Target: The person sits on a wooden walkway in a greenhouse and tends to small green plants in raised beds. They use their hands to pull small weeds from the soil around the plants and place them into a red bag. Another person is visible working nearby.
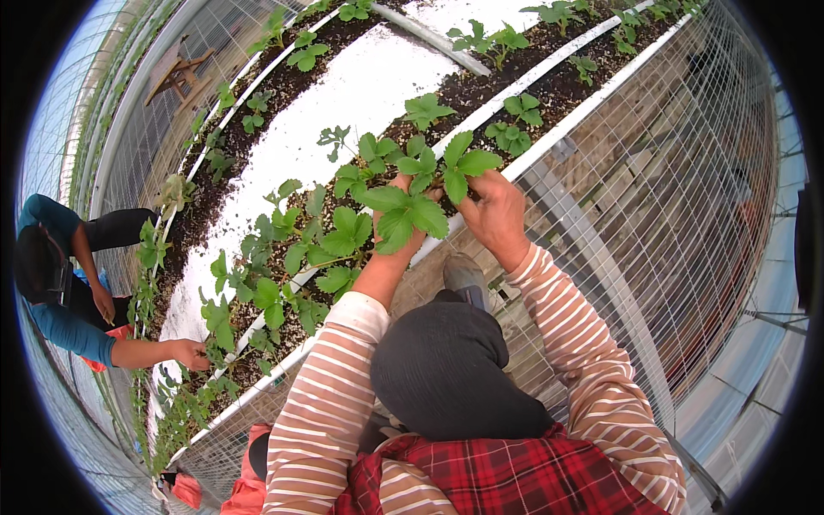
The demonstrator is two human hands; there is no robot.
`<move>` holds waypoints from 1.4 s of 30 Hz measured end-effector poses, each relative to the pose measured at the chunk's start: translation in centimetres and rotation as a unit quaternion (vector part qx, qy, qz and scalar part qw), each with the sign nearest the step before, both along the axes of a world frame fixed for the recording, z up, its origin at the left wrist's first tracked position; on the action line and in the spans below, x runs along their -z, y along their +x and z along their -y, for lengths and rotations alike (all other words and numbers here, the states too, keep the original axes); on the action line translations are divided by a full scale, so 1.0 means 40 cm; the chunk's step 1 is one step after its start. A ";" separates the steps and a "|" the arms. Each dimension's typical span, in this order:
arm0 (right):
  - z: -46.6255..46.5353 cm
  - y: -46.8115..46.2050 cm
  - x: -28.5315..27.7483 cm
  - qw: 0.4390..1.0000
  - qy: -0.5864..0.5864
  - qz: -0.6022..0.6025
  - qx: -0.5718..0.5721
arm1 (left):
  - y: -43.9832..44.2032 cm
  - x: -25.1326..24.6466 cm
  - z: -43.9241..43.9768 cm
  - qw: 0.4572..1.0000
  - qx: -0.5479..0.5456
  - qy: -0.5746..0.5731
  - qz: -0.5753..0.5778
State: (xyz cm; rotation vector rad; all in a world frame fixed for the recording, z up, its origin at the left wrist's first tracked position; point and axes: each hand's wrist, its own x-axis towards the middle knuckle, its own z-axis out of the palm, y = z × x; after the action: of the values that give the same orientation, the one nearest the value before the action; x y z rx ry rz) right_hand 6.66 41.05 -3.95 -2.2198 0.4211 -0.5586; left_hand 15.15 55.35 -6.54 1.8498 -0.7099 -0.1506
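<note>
Both my hands are at a strawberry plant point(412, 212) near the outer edge of a raised planting bed. My left hand point(404, 225) is partly covered by its broad green leaves, and its fingertips reach in among the stems. My right hand point(494, 209) bends over the white edge rail point(553, 132), its thumb and fingers close together beside the leaves; what they pinch, if anything, is hidden. Dark potting soil with pale grains point(399, 132) shows behind the leaves. More strawberry plants point(344, 235) grow to the left of my hands.
A co-worker point(61, 277) in blue sleeves reaches into plants at the left. White sheeting point(360, 71) runs between the soil rows, with a white pipe point(431, 38) across it. Wire mesh point(644, 161) and a curved metal support point(586, 238) stand at the right. Orange-red cloth or plastic point(248, 476) lies below.
</note>
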 end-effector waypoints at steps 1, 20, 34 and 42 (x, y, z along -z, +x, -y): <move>-0.002 0.004 0.003 1.000 0.013 -0.003 0.011 | 0.000 0.009 0.002 1.000 -0.009 0.022 0.020; 0.100 0.115 0.037 0.994 0.074 -0.085 0.008 | -0.016 0.026 0.009 0.922 -0.057 0.290 0.249; 0.109 0.151 0.013 0.860 0.429 -0.190 -0.201 | -0.042 0.084 0.001 0.928 -0.093 0.236 0.272; 0.083 0.163 0.092 0.941 0.251 -0.157 -0.166 | -0.051 0.071 0.018 0.943 -0.149 0.239 0.179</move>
State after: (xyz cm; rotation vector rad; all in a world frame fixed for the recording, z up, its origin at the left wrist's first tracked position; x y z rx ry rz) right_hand 13.18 37.71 -7.61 -1.8226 0.2978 0.0874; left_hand 13.12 54.61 -9.37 2.4671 -0.6644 0.2384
